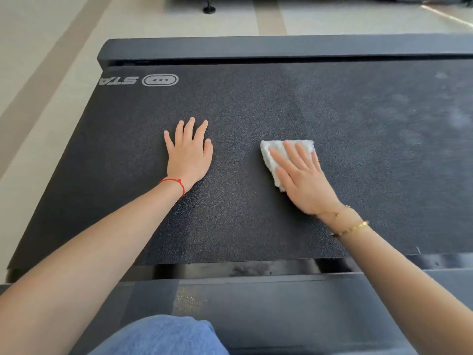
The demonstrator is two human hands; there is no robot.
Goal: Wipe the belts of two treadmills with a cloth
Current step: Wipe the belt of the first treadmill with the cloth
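Pressing flat, our right hand lies with straight fingers on the cloth, pinning it to the belt; nothing is curled round it. The cloth sits mid-belt, bunched, its free corner poking out on the side towards our left hand. That hand rests open and empty on the belt, near the cloth but apart from it. The belt's long axis runs across our view. Away from the cloth on the right hand's side, pale dusty smears remain, so we judge the next strokes belong there, and the right hand is the nearer. Open belt lies that way. Beyond the cloth stands the far rail; the near edge and a gap with lint lie towards us. Only one treadmill is in sight.
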